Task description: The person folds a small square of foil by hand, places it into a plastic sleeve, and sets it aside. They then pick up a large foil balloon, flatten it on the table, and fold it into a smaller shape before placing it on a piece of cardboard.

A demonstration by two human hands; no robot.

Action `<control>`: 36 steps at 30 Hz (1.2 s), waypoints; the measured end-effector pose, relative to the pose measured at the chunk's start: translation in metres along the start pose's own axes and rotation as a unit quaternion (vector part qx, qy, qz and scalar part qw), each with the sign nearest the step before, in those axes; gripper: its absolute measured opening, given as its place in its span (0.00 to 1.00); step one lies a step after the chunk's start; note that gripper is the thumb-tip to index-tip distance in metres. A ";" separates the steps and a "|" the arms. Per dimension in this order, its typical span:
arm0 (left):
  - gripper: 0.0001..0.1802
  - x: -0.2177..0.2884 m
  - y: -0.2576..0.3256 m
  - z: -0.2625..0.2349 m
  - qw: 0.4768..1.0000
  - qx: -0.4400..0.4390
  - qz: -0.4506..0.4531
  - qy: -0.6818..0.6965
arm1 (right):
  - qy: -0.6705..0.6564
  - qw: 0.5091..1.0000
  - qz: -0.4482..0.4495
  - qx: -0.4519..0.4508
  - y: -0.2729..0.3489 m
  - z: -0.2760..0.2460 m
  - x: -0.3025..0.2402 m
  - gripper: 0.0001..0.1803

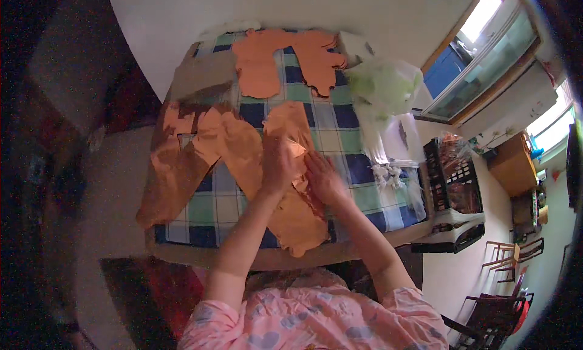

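Note:
A long orange garment (pixel 300 225) lies across the near middle of the table, on a plaid cloth. My left hand (pixel 279 164) is slightly blurred, its fingers curled closed on the garment, where a small fold stands up bright beside them. Just to the right, my right hand (pixel 325 177) rests flat on the same garment with its fingers stretched out. Further left is another crumpled orange garment (pixel 225 140), which comes up close to the one under my hands. Two legs of an orange stack (pixel 258 64) spread over the far side of the table.
Clear plastic bags (pixel 385 89) and a white package (pixel 401 137) lie along the table's right side, with a white tufted bundle (pixel 387 175) nearer me. A black crate (pixel 452 174) stands beyond the right edge. Wooden chairs (pixel 513 256) are farther right.

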State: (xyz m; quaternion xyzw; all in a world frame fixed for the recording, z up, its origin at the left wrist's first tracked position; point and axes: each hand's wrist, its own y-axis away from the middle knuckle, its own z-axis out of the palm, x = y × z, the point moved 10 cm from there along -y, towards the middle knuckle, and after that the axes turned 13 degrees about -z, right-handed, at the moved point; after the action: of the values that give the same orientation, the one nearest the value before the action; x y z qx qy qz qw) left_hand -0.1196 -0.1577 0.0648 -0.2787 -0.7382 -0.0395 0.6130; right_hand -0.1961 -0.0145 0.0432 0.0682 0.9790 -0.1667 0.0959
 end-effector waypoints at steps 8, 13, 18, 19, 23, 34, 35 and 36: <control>0.22 0.011 0.077 0.048 0.941 -0.168 0.146 -0.255 | -0.033 0.999 0.037 -0.020 0.003 0.012 0.005 0.25; 0.23 0.013 0.078 0.050 0.925 -0.169 0.166 -0.298 | 0.058 0.997 -0.053 0.011 -0.021 -0.002 0.011 0.26; 0.22 0.013 0.078 0.052 0.920 -0.160 0.174 -0.313 | -0.196 0.976 -0.008 0.091 -0.023 -0.018 0.027 0.17; 0.22 0.010 0.077 0.050 0.920 -0.159 0.169 -0.315 | -0.199 0.976 -0.010 0.088 -0.010 -0.014 0.024 0.17; 0.24 0.011 0.079 0.050 0.921 -0.163 0.163 -0.315 | -0.287 0.956 -0.016 0.059 0.046 -0.029 -0.010 0.17; 0.24 0.016 0.076 0.049 0.921 -0.163 0.168 -0.310 | -0.264 0.959 -0.103 -0.005 0.133 -0.059 -0.067 0.15; 0.23 0.017 0.076 0.048 0.922 -0.161 0.169 -0.310 | -0.248 0.962 -0.116 -0.004 0.134 -0.068 -0.073 0.15; 0.23 0.018 0.076 0.048 0.922 -0.160 0.172 -0.309 | -0.232 0.964 -0.128 -0.002 0.133 -0.075 -0.078 0.16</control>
State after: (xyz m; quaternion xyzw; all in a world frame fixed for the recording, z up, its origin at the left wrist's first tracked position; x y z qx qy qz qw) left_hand -0.1287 -0.0677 0.0485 -0.4939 -0.8154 0.0373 0.2997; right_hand -0.1108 0.1277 0.0871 -0.0988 0.9308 -0.1872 0.2981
